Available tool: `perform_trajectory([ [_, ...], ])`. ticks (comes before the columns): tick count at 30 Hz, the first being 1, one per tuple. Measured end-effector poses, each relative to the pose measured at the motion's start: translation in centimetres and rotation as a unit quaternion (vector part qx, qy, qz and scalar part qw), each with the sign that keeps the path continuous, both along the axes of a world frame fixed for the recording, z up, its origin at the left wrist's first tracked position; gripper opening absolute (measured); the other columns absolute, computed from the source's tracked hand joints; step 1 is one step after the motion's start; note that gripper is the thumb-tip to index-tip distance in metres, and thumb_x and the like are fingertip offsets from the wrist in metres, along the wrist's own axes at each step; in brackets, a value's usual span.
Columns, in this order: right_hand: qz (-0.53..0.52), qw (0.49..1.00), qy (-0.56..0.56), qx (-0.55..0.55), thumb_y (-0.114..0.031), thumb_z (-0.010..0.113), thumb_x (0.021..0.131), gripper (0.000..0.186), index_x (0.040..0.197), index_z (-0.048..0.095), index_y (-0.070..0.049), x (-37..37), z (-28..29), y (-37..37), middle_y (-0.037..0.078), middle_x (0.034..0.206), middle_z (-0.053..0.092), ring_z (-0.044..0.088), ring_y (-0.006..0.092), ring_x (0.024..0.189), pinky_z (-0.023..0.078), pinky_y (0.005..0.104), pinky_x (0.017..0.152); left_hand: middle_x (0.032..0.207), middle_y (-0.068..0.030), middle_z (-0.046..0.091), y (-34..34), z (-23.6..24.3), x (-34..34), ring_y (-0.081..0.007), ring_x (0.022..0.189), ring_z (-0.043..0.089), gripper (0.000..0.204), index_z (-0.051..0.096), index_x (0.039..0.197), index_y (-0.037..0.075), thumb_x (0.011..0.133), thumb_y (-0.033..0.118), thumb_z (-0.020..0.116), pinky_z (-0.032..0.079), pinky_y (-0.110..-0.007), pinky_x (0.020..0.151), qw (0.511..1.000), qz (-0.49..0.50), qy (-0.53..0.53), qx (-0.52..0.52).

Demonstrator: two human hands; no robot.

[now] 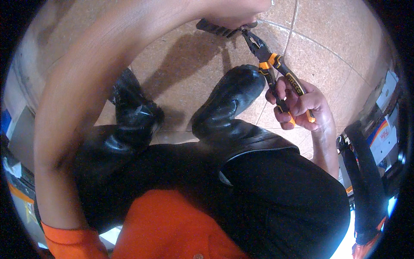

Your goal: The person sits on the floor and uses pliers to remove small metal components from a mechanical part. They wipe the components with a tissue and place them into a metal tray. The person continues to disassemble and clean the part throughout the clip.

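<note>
My right hand (pixel 302 101) is closed round the handles of combination pliers (pixel 268 64) with black and yellow grips. The plier handles stand somewhat apart, and their jaws point up and left to my left hand (pixel 233 13). At the top edge, that hand is bent over a dark, ridged strip (pixel 213 28) that sticks out to its left, looking like a comb or a finned part. The tips of the jaws meet or touch the piece by the left fingertips; exactly what they grip is too small to tell. Part of my left hand is cut off by the frame.
Brown floor tiles (pixel 327 47) with pale joints lie below my hands. My black boots (pixel 235 93) stand close under the pliers. Printed boxes (pixel 384 138) and a long black object (pixel 366 168) are at the right, and more boxes (pixel 21 198) at the left.
</note>
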State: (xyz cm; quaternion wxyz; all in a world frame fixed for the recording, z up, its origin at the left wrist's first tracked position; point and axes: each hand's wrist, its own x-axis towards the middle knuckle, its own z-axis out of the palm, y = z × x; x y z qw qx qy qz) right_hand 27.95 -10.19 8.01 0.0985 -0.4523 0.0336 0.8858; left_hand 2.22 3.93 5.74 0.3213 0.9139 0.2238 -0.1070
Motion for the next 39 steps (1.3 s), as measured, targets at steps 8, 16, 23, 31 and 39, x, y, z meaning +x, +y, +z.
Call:
perform_trajectory([
  [8,0.200,0.951,-0.205,0.114,0.001,0.058,0.055,0.043,0.098,0.056,0.001,-0.2,1.5,0.1,0.015,0.098,0.056,0.057,0.0161,0.060,0.046,0.0283,0.044,0.081,-0.0216,0.070,0.2,-1.2,1.7,-0.0354,0.078,0.070,0.019,0.072,0.080,-0.002,0.084,0.010,0.058,0.056,-0.044,0.069,0.997,-0.036,-0.056,0.042],
  [16,0.157,0.970,-0.158,0.094,0.003,0.059,0.057,0.039,0.095,0.054,0.000,-1.0,1.5,0.6,0.015,0.097,0.054,0.057,0.0168,0.061,0.044,0.0285,0.043,0.082,-0.0215,0.070,0.0,0.5,0.4,-0.0351,0.079,0.070,0.020,0.073,0.081,-0.002,0.084,0.012,0.059,0.056,-0.044,0.069,0.997,-0.017,-0.037,0.066],
  [23,-0.107,0.983,0.129,-0.072,-0.001,0.057,0.062,0.043,0.104,0.051,-0.003,0.1,-0.7,-1.2,0.021,0.108,0.048,0.048,0.0220,0.055,0.040,0.0340,0.043,0.082,-0.0214,0.070,0.3,0.2,0.5,-0.0348,0.079,0.070,0.019,0.073,0.081,-0.002,0.084,0.012,0.060,0.056,-0.044,0.069,0.997,-0.033,-0.042,0.062],
  [31,-0.224,0.918,0.263,-0.195,-0.003,0.056,0.069,0.042,0.110,0.051,-0.008,-0.3,-0.8,-2.2,0.020,0.117,0.045,0.049,0.0264,0.071,0.043,0.0352,0.054,0.083,-0.0214,0.070,1.0,-0.1,0.8,-0.0346,0.079,0.070,0.019,0.073,0.081,-0.001,0.084,0.013,0.061,0.056,-0.044,0.069,0.994,-0.068,-0.062,0.056],
  [39,-0.301,0.876,0.330,-0.183,-0.003,0.049,0.071,0.041,0.111,0.042,-0.005,-1.2,-0.8,-3.2,0.017,0.114,0.036,0.045,0.0226,0.072,0.042,0.0329,0.052,0.082,-0.0215,0.070,1.3,0.2,0.9,-0.0342,0.077,0.069,0.022,0.072,0.083,-0.003,0.087,0.016,0.062,0.055,-0.044,0.067,0.996,-0.070,-0.052,0.033],
])
